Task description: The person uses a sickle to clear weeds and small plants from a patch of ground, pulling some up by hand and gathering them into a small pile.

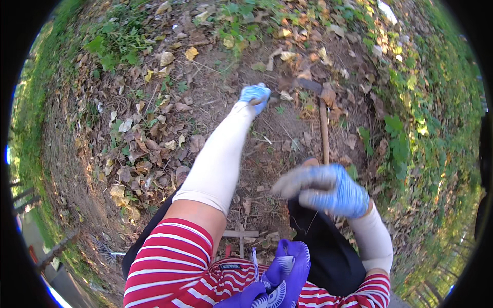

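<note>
My left hand, in a blue and grey work glove, reaches forward, low over bare soil. Its fingers are curled, and whether anything is in them cannot be made out. Nearer my body, my right hand wears a matching glove with soiled fingertips. It is slightly blurred, its fingers stretched to the left and the thumb apart, with nothing visible between them. Just beyond it, a hoe-like tool lies on the ground, its wooden handle running away from me to a dark metal head.
Dry leaves litter the soil around me. Green weeds grow at the far left, and denser plants on the right. A wire rake head is at the lower left. Crossed wooden strips lie between my legs. A purple patterned cloth hangs before my chest.
</note>
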{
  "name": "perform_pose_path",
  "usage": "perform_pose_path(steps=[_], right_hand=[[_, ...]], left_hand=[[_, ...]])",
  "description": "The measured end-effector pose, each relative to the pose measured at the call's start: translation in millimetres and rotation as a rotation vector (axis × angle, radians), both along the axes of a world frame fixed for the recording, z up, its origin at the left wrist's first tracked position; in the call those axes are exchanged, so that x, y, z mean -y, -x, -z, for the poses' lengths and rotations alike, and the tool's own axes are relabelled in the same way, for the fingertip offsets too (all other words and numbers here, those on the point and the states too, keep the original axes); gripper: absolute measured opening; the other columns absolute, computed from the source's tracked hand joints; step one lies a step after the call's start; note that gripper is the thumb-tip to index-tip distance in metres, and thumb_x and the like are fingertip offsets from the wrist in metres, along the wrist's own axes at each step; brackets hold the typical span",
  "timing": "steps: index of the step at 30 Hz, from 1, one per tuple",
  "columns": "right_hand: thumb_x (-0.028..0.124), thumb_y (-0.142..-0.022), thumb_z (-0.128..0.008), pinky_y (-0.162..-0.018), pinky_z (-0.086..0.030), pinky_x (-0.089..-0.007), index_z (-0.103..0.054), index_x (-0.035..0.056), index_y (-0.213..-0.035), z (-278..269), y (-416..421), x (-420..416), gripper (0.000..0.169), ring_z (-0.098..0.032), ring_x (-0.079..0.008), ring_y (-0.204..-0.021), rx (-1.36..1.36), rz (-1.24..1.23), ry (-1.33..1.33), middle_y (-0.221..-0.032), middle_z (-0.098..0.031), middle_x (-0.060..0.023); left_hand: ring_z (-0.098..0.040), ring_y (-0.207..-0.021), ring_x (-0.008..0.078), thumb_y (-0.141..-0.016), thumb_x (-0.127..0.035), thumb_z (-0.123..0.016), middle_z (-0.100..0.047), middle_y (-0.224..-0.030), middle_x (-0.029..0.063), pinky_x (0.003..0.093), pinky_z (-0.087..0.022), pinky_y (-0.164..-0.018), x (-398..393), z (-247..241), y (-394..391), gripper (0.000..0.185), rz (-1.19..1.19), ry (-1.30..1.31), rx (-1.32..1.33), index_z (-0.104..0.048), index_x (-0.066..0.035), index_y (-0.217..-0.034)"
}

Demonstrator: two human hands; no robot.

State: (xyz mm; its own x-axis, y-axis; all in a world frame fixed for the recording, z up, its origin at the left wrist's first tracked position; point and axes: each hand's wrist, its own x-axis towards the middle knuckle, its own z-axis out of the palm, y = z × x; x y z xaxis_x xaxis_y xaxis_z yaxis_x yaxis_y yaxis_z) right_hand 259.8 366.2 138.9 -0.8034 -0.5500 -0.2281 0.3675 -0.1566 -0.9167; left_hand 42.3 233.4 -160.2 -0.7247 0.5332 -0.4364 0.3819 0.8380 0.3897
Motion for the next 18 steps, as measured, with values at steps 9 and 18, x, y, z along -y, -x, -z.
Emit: perform_pose_path(steps=[9,18], right_hand=[[0.025,-0.095,-0.058,-0.094,-0.048,-0.0336,-0.058,0.0021,-0.124,64,10,-22,0.037,-0.06,-0.0215,-0.11,-0.12,0.454,-0.345,-0.118,-0.064,-0.0112],[0.029,-0.084,-0.065,-0.106,-0.034,-0.0477,-0.062,0.0086,-0.117,117,16,-19,0.04,-0.049,-0.031,-0.123,-0.619,-0.001,-1.617,-0.124,-0.058,-0.0114]], left_hand=[[-0.051,-0.114,0.0414,-0.078,-0.02,-0.067,-0.05,-0.122,0.0259,0.0451,-0.045,-0.093,243,-86,5,0.055,-0.141,0.163,-0.339,-0.044,-0.005,-0.125],[-0.051,-0.118,0.0354,-0.073,-0.039,-0.078,-0.042,-0.139,0.0193,0.0486,-0.048,-0.091,291,-252,5,0.051,0.057,0.607,-0.528,-0.063,-0.006,-0.11]])
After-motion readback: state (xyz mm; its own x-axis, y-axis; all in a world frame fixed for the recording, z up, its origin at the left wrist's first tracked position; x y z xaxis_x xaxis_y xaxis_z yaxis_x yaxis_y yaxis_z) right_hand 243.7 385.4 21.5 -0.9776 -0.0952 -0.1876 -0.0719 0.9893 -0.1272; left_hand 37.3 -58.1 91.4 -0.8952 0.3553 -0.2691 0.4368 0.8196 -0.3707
